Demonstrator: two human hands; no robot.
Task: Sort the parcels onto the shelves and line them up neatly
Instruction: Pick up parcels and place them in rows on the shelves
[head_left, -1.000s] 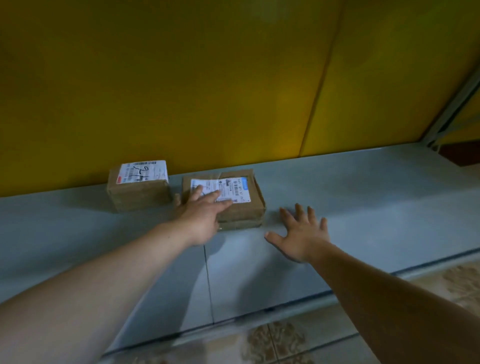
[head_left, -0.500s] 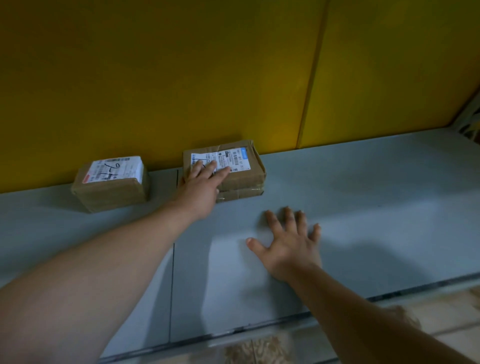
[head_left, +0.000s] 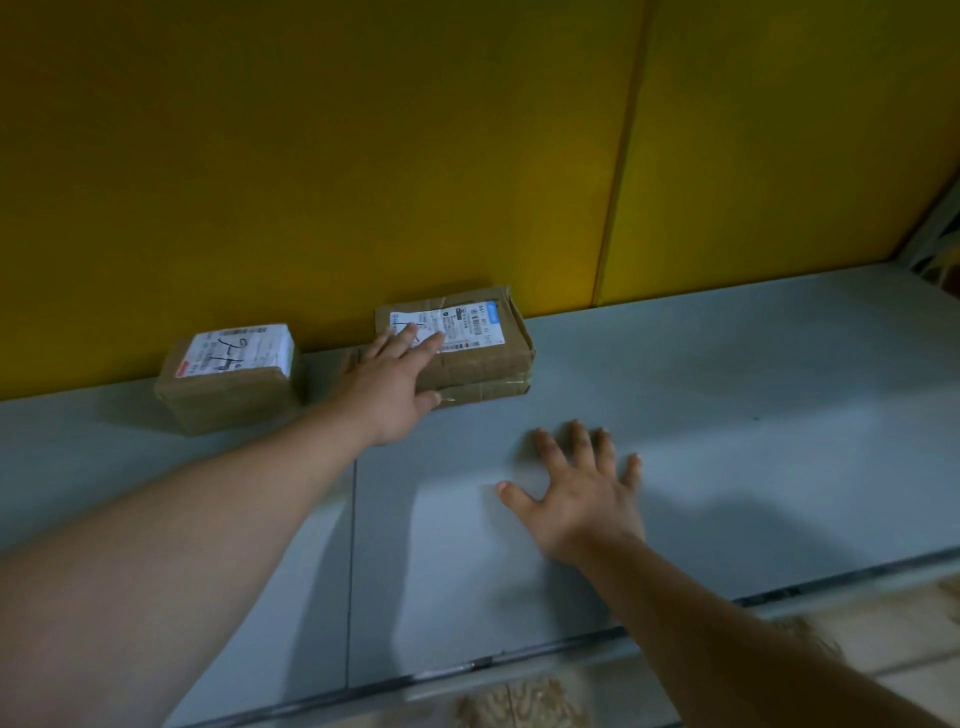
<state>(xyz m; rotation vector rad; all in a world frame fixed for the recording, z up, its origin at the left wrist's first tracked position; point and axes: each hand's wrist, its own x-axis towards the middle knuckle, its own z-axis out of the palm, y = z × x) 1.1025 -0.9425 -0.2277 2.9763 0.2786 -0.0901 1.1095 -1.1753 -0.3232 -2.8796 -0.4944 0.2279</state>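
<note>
Two brown cardboard parcels with white labels sit at the back of a grey shelf (head_left: 701, 415), against the yellow wall. The left parcel (head_left: 228, 379) stands alone. The right parcel (head_left: 478, 353) is flatter, and my left hand (head_left: 395, 384) lies flat on its near left corner, fingers spread over the label, thumb at the front edge. My right hand (head_left: 576, 488) rests palm down on the bare shelf in front of that parcel, fingers apart, holding nothing.
A yellow back wall (head_left: 415, 156) closes the shelf behind the parcels. A metal upright (head_left: 935, 228) stands at the far right. A seam (head_left: 353, 571) splits the shelf boards. Patterned floor tiles (head_left: 519, 701) show below the shelf's front edge.
My left hand has pushed the right parcel back against the wall. My right hand has stayed flat on the shelf and now lies further in front of the parcel.
</note>
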